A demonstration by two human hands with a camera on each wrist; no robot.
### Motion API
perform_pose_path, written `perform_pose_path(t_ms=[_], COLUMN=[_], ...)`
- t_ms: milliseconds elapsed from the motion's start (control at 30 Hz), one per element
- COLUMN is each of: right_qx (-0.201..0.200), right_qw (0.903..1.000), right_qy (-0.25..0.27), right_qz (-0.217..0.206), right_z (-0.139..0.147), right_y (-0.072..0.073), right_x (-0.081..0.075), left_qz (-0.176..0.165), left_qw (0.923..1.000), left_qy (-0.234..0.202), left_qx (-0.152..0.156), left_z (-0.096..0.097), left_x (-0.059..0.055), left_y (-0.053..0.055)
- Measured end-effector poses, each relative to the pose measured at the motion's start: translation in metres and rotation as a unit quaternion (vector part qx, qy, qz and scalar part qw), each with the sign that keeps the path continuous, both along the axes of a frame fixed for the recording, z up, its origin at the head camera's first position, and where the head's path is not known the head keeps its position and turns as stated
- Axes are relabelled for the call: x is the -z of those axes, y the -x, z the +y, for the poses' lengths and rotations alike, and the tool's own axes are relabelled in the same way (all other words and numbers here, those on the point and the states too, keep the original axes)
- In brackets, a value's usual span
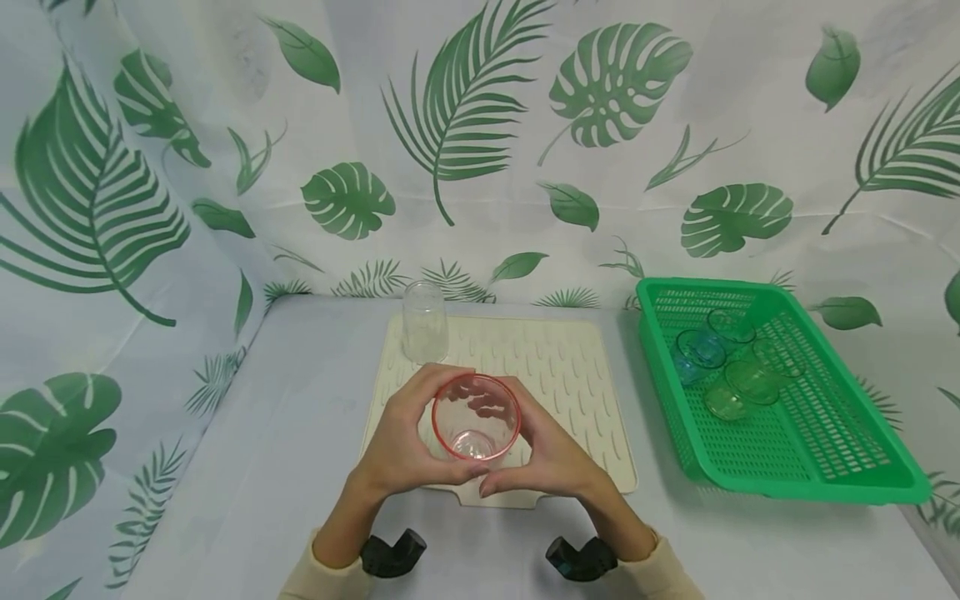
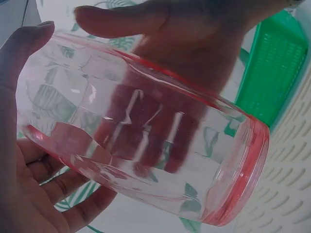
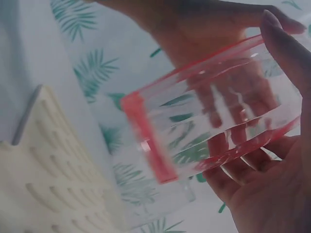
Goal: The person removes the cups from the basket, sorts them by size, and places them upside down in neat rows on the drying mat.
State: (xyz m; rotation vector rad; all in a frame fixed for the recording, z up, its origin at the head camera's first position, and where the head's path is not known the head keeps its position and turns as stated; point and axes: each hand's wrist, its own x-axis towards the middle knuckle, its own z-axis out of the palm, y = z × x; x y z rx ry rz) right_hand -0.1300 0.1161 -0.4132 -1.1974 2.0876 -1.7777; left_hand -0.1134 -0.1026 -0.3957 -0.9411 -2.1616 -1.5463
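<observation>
White cloth printed with green leaves (image 1: 450,100) hangs behind and along the sides of a pale counter (image 1: 300,400). A cream ridged mat (image 1: 562,375) lies mid-counter, its back edge near the cloth and a small tab on its front edge. A broad stretch of counter extends left of the mat; a narrower strip runs between it and the green slotted basket (image 1: 810,489) on the right, which holds blue and green tinted glasses (image 1: 752,383). A clear glass (image 1: 425,325) stands at the mat's back left corner.

A pink-tinted glass tumbler (image 1: 476,417) is held up over the mat's front half, its mouth facing the head camera. The left hand (image 1: 408,429) and right hand (image 1: 551,446) grip it from opposite sides, fingers curled around the far side, thumbs close together on the near side.
</observation>
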Motion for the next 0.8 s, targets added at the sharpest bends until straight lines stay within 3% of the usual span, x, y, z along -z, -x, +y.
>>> perform_pose_path(t_ms=[333, 533, 800], right_qx=[0.019, 0.009, 0.018], right_qw=[0.9951, 0.9945, 0.9924], right_qy=[-0.086, -0.097, -0.121], right_qz=[-0.044, -0.037, -0.017], right_z=[-0.016, -0.020, -0.023], right_y=[0.007, 0.010, 0.011], right_x=[0.032, 0.044, 0.048], left_qz=[0.023, 0.026, 0.031], left_qw=[0.9993, 0.9991, 0.9987], left_qy=[-0.002, -0.006, -0.010], left_qx=[-0.029, -0.034, -0.039], left_z=[-0.009, -0.012, -0.016], left_x=[-0.003, -0.004, -0.007], left_y=[0.001, 0.001, 0.001])
